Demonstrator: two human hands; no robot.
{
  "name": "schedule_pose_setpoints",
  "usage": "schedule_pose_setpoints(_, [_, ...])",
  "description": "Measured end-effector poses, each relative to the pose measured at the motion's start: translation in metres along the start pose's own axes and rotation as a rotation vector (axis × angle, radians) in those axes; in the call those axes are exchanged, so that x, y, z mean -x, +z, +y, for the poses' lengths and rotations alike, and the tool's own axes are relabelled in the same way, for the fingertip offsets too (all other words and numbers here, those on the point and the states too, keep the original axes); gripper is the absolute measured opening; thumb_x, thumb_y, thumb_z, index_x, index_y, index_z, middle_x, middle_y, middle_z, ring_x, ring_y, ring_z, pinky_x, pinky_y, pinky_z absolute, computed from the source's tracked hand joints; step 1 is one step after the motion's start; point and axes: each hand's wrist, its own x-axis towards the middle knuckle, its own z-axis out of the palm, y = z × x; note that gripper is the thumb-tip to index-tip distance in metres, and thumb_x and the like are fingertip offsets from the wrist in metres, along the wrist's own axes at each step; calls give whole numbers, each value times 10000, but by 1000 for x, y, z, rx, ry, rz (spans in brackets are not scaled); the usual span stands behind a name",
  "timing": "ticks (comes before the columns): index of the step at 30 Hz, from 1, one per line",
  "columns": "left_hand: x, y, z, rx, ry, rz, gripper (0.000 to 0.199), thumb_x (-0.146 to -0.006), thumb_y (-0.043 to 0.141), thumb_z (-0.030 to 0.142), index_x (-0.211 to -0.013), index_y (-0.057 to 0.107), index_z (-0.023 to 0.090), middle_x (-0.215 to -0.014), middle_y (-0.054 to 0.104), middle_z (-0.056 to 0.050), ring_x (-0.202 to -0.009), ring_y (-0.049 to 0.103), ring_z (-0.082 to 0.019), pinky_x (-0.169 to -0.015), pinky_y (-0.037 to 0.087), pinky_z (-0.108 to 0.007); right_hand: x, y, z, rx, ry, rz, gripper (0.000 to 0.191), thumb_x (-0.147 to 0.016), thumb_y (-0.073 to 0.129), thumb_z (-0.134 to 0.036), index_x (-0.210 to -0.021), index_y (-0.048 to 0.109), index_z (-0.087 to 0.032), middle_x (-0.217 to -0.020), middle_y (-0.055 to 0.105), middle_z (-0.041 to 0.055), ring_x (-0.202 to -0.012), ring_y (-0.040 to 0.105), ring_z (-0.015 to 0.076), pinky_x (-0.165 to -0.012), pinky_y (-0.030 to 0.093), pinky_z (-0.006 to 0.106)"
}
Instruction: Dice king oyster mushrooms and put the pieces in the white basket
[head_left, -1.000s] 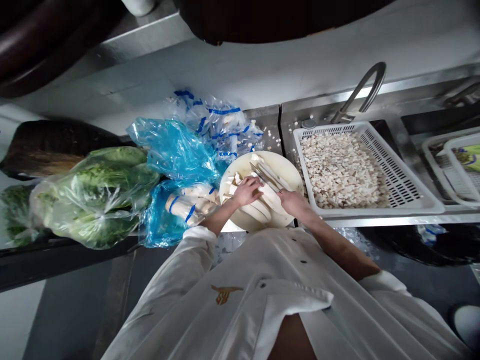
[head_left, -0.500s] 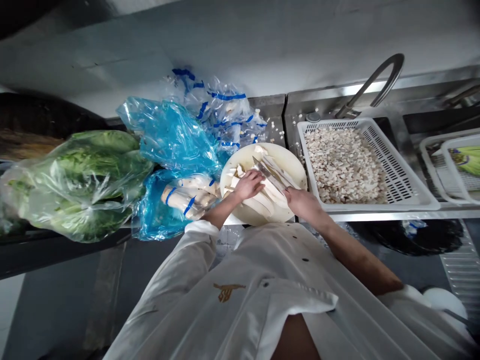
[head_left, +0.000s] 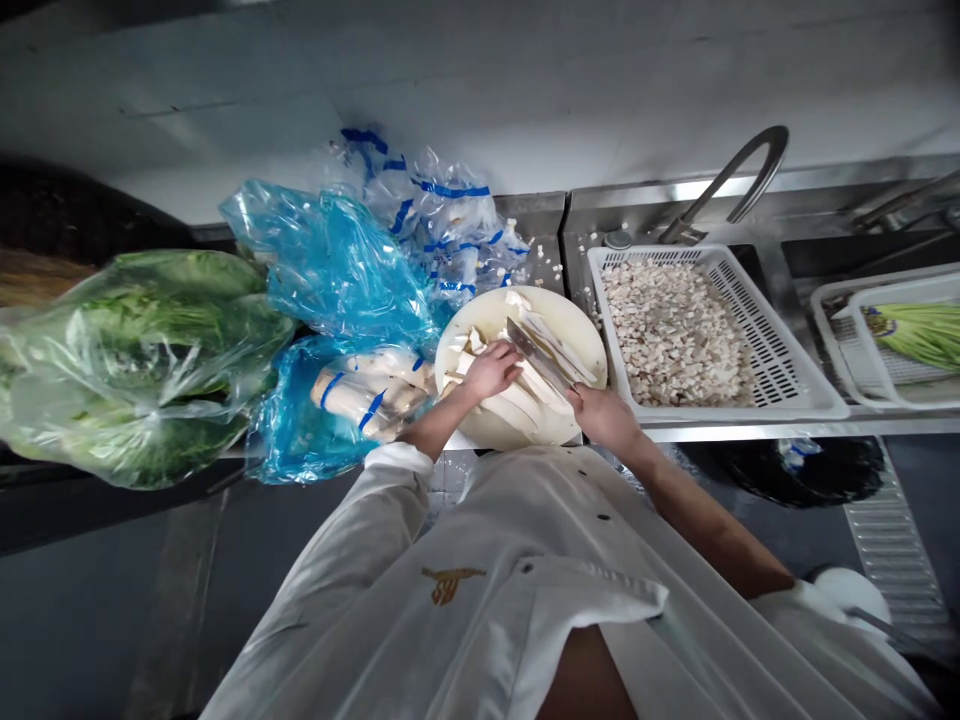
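My right hand (head_left: pixel 606 416) grips the handle of a knife (head_left: pixel 538 354), its broad blade slanting up and left across the round white cutting board (head_left: pixel 591 338). Curled fingers of my left hand (head_left: pixel 491 370) rest on pale mushroom pieces, right beside the blade; the fingertips are partly hidden. Long white mushroom slices (head_left: pixel 517 408), which look like king oyster mushroom, lie on the board below and between the hands. More strips (head_left: pixel 541 322) lie beyond the blade, toward the board's far side.
At right, a white perforated basket (head_left: pixel 806 385) holds chopped mushroom bits, near a curved faucet (head_left: pixel 761 175). Packed mushrooms (head_left: pixel 367 395) lie on a blue bag (head_left: pixel 337 265) at left, beside bagged leafy greens (head_left: pixel 150 360). Crumpled clear wrappers (head_left: pixel 457 225) sit behind the board.
The whole view has shifted slightly, so the surroundings appear further left. My hands and the knife keep nearly the same place on the board, the knife differing only slightly.
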Motion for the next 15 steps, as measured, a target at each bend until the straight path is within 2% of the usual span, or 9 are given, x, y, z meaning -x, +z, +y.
schedule_pose_setpoints(4, [0,-1,-2,25,34,-10,256,-1067,564,371,-1195,727,220,-1270,667,-110,-1312,577,-287,-1180,478,-486,-21,2,-20,-22,5,-39,512,-1151,263,-421,-1284,686,-164,-1158,789,175,-1085,754,276,-896,510,328])
schedule_pose_setpoints(8, [1,-2,-1,24,16,-5,270,-1070,559,373,-1222,724,221,-1275,669,-120,-1286,586,-282,-1142,502,-482,-39,-6,-33,-69,-14,6,506,-1145,284,-449,-1268,698,-185,-1177,788,173,-1116,748,279,-925,509,333])
schedule_pose_setpoints(12, [3,1,-1,18,-4,10,270,-1070,562,377,-1209,732,221,-1261,675,-117,-1270,593,-279,-1133,513,-477,-42,-11,-35,-75,17,-28,506,-1147,281,-433,-1311,687,-180,-1201,780,187,-1133,744,282,-947,509,349])
schedule_pose_setpoints(15, [4,3,-2,36,-12,5,266,-1067,564,376,-1208,740,236,-1265,675,-114,-1271,597,-282,-1133,518,-490,-33,-8,-26,-63,8,-43,501,-1148,282,-430,-1286,692,-177,-1177,783,182,-1123,746,286,-939,512,353])
